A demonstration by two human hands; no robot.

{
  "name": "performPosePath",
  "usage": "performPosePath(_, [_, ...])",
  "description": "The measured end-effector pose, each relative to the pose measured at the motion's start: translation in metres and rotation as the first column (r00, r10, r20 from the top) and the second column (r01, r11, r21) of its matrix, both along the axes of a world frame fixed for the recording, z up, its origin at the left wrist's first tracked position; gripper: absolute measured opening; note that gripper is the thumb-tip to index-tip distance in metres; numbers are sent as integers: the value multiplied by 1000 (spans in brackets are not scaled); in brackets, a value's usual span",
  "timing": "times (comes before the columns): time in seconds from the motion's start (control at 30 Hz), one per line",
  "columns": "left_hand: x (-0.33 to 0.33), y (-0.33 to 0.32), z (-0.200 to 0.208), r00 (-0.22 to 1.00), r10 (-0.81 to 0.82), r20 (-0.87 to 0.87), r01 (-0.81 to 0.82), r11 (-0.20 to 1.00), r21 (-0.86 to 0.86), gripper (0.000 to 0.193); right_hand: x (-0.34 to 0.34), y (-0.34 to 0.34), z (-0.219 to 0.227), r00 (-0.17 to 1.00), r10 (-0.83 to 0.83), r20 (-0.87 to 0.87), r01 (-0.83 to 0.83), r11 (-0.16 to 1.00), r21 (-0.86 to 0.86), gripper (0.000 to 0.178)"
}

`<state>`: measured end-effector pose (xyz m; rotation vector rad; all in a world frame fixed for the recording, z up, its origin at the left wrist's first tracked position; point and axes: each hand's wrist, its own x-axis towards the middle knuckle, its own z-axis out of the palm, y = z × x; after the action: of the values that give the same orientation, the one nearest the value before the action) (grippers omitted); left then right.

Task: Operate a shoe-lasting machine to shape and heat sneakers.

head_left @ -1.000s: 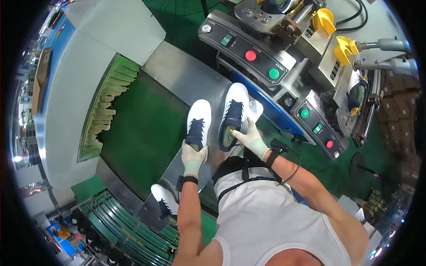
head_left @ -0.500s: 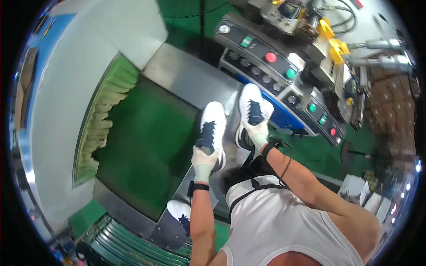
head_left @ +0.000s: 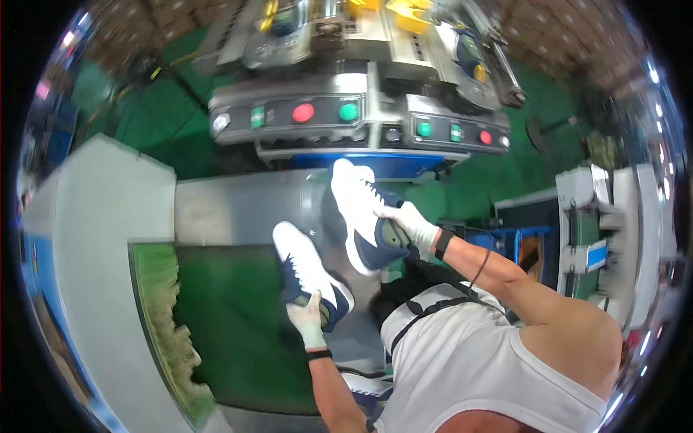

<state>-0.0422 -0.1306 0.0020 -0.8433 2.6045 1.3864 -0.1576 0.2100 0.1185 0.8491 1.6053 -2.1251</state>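
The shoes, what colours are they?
White and navy, both shoes, best seen in the head view.

Across the earlier pictures and now, the view has swung so the control panel (head_left: 361, 119) with its red and green buttons lies straight across the top rather than slanting at the right. The right hand (head_left: 410, 222) has carried its white and navy shoe (head_left: 367, 216) up to just below that panel. The left hand (head_left: 309, 323) has drawn the other shoe (head_left: 309, 273) lower, farther from the panel, so the pair, once side by side, now sit apart.
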Motion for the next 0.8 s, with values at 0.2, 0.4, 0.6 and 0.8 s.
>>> performPosePath(0.2, [-18,56,118,991,-125,-39,130,916,379,58,75,53,58,979,-169,-118,162,985,-64,36])
performPosePath(0.4, [-47,190,204,843,-499,-201,537,762,362,53,170,153,109,843,-461,-277,473,880,-27,27])
performPosePath(0.6, [-34,321,248,585,-755,-295,793,456,405,60,277,235,166,560,-730,-392,772,632,-72,37])
performPosePath(0.8, [-15,511,255,195,-921,-336,931,67,358,44,403,316,219,45,-830,-556,985,129,-113,55])
